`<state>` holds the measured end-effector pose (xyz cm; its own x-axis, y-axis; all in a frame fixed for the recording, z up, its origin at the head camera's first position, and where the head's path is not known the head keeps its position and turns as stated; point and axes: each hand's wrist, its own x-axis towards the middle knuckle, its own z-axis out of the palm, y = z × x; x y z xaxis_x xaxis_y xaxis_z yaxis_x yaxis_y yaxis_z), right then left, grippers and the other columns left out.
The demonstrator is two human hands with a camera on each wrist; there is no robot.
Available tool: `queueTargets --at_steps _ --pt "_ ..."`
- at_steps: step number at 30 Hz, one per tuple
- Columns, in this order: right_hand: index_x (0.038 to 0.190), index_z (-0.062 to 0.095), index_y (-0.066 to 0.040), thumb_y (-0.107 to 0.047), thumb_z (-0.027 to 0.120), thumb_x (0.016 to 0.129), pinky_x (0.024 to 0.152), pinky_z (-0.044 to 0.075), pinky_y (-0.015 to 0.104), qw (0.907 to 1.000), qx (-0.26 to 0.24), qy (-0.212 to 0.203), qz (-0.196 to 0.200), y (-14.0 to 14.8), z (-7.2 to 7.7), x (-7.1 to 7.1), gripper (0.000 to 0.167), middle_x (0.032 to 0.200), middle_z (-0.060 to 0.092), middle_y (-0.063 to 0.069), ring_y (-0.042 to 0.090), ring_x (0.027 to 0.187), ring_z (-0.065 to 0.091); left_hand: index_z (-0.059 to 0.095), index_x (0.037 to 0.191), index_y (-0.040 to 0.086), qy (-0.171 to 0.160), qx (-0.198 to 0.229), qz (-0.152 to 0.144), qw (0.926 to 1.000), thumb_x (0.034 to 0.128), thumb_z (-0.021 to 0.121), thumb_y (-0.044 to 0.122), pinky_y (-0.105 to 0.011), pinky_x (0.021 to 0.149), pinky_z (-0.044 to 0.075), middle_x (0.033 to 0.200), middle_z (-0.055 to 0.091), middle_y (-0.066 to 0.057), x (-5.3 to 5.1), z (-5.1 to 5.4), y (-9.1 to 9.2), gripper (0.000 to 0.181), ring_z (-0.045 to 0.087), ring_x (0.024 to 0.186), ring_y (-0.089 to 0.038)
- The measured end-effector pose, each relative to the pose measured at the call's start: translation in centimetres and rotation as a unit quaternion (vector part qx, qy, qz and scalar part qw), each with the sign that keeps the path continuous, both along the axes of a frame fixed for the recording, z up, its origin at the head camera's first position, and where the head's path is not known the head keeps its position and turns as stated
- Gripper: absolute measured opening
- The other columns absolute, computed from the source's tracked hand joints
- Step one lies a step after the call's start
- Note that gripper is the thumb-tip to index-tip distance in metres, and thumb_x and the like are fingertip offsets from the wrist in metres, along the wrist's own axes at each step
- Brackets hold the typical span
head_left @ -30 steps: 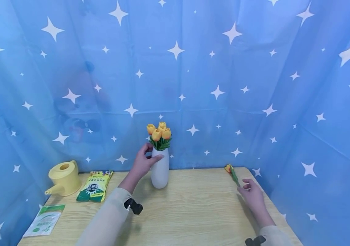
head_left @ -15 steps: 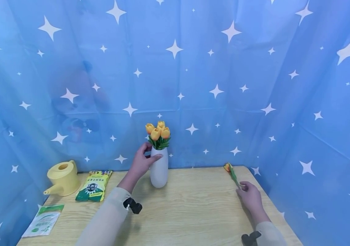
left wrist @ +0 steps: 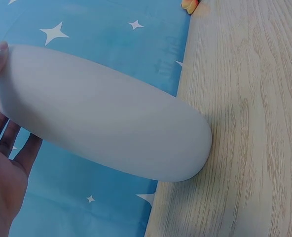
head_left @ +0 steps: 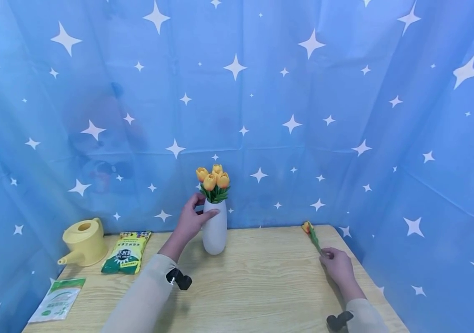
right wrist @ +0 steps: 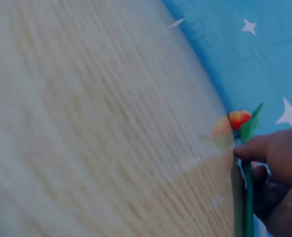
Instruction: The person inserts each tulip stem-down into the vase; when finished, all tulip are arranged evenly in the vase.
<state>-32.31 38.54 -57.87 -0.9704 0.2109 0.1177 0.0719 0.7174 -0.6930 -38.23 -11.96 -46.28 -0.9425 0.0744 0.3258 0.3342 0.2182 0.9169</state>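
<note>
A white vase point(head_left: 215, 231) stands on the table with several orange-yellow tulips point(head_left: 216, 178) in it. My left hand point(head_left: 190, 218) holds the vase near its top, thumb across the front and fingers behind. In the left wrist view the vase point(left wrist: 106, 113) fills the middle, its base on the wood. At the right, a single orange tulip point(head_left: 313, 235) lies by the table's back edge. My right hand point(head_left: 339, 267) pinches its green stem near the lower end. The right wrist view shows the bloom point(right wrist: 240, 118) beyond the fingertips point(right wrist: 243, 151).
A yellow watering can point(head_left: 84, 243) stands at the table's back left. Beside it lies a yellow-and-green bag point(head_left: 126, 253), and nearer the front a white-and-green packet point(head_left: 58, 300). A blue curtain with white stars point(head_left: 237, 115) hangs behind the wooden table point(head_left: 262, 282).
My right hand has moved in slightly to the tulip, its fingers drawing together on the stem. The left hand stays on the vase. The head view has shifted a little.
</note>
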Motion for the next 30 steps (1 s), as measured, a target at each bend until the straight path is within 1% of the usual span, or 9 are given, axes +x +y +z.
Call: queueTargets --at_steps 3,7,11,14,19,21,24,28,30 --pt "0.135 0.069 0.01 -0.009 0.07 0.103 0.081 0.059 0.047 0.9999 -0.009 0.008 0.002 -0.1 0.0 0.2 0.037 0.111 0.074 0.022 0.037 0.1 0.07 0.061 0.133 0.015 -0.003 -0.003 0.001 1.0 0.0927 0.092 0.045 -0.059 0.114 0.054 0.14 0.063 -0.01 0.1 0.0 0.0 0.059 0.058 0.136 -0.039" --pt "0.138 0.068 0.009 -0.01 0.068 0.105 0.064 0.053 0.031 0.9982 -0.055 0.024 -0.001 -0.6 0.3 0.3 0.038 0.104 0.071 0.017 0.026 0.087 0.065 0.061 0.133 0.015 -0.003 -0.003 0.002 1.0 0.0931 0.092 0.044 -0.059 0.114 0.054 0.139 0.063 -0.01 0.1 0.0 0.0 0.058 0.058 0.136 -0.039" --pt "0.141 0.067 0.005 -0.015 0.068 0.108 0.057 0.052 0.029 0.9937 -0.105 0.035 -0.019 -1.4 1.2 -0.1 0.039 0.105 0.067 0.015 0.021 0.078 0.061 0.061 0.133 0.015 -0.002 -0.001 0.002 1.0 0.0937 0.091 0.043 -0.059 0.114 0.053 0.139 0.063 -0.01 0.1 0.1 0.0 0.057 0.058 0.136 -0.039" --pt "0.142 0.065 0.003 -0.017 0.067 0.11 0.056 0.054 0.028 0.9861 -0.155 0.047 -0.037 -2.1 2.2 -0.3 0.037 0.104 0.065 0.013 0.018 0.071 0.062 0.061 0.133 0.016 -0.007 -0.002 0.001 1.0 0.0933 0.091 0.045 -0.059 0.114 0.053 0.14 0.063 -0.01 0.1 0.1 0.0 0.058 0.058 0.137 -0.039" --pt "0.141 0.056 0.003 -0.02 0.066 0.113 0.06 0.063 0.03 0.9658 -0.245 0.075 -0.039 -3.8 4.2 0.1 0.037 0.101 0.069 0.007 0.016 0.068 0.071 0.061 0.134 0.015 -0.011 -0.003 0.001 0.9999 0.0923 0.092 0.046 -0.059 0.115 0.053 0.141 0.062 -0.01 0.2 0.2 0.0 0.06 0.058 0.137 -0.038" --pt "0.14 0.055 0.003 -0.021 0.066 0.114 0.063 0.066 0.032 0.9621 -0.257 0.086 -0.033 -4.5 4.9 0.2 0.038 0.103 0.074 0.007 0.018 0.072 0.076 0.061 0.134 0.015 -0.009 -0.002 0.0 1.0 0.0922 0.092 0.045 -0.059 0.115 0.053 0.141 0.063 -0.011 0.2 0.2 0.0 0.06 0.058 0.137 -0.038" --pt "0.137 0.055 0.003 -0.021 0.067 0.114 0.067 0.068 0.034 0.9582 -0.265 0.106 -0.024 -5.4 5.9 0.3 0.035 0.109 0.079 0.014 0.021 0.079 0.08 0.061 0.133 0.014 -0.008 -0.001 0.0 1.0 0.0922 0.093 0.044 -0.059 0.114 0.053 0.14 0.063 -0.011 0.1 0.2 0.0 0.06 0.058 0.136 -0.039" --pt "0.137 0.06 0.003 -0.019 0.067 0.113 0.069 0.068 0.033 0.9515 -0.277 0.132 -0.012 -6.5 6.9 0.3 0.034 0.121 0.078 0.027 0.018 0.083 0.082 0.062 0.132 0.015 -0.008 -0.003 0.004 1.0 0.0927 0.092 0.043 -0.059 0.114 0.054 0.139 0.063 -0.01 0.1 0.1 0.0 0.058 0.059 0.136 -0.038" --pt "0.138 0.063 0.003 -0.02 0.067 0.113 0.069 0.068 0.033 0.9484 -0.282 0.145 -0.008 -7.1 7.4 0.3 0.034 0.124 0.076 0.029 0.016 0.084 0.082 0.062 0.133 0.015 -0.007 -0.003 0.004 1.0 0.0933 0.092 0.041 -0.059 0.114 0.054 0.139 0.064 -0.01 0.1 0.1 0.1 0.057 0.059 0.136 -0.038"
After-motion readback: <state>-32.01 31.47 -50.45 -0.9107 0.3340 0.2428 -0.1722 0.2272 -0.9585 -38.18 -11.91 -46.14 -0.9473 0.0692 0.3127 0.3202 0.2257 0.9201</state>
